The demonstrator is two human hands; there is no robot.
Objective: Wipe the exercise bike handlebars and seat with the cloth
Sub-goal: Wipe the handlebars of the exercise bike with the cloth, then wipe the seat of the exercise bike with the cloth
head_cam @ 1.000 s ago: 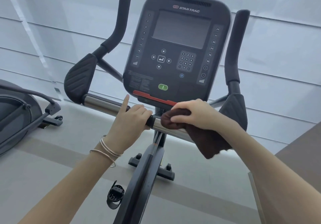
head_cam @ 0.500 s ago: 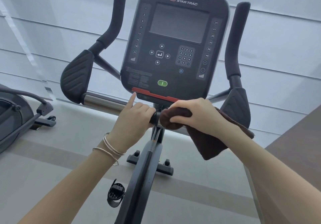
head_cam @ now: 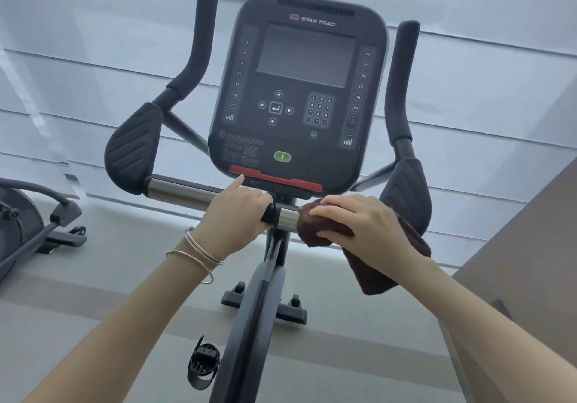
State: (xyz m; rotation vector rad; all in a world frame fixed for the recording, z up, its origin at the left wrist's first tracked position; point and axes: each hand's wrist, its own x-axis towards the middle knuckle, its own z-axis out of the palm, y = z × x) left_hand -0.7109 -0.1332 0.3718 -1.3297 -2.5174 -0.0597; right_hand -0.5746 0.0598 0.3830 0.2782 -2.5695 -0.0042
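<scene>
The exercise bike's handlebar is a chrome crossbar below the black console, with black elbow pads and upright grips at both ends. My left hand grips the bar just left of the centre stem, index finger raised towards the console's red strip. My right hand presses a dark brown cloth around the bar right of the stem; the cloth's loose end hangs under my wrist. The seat is out of view.
The bike's stem and frame run down between my arms, with a pedal at lower left. Another machine stands at far left. A brown surface rises at right. Blinds cover the window ahead.
My right hand has slid the cloth a little to the right along the bar, baring a short chrome stretch beside the stem. My left hand keeps its grip.
</scene>
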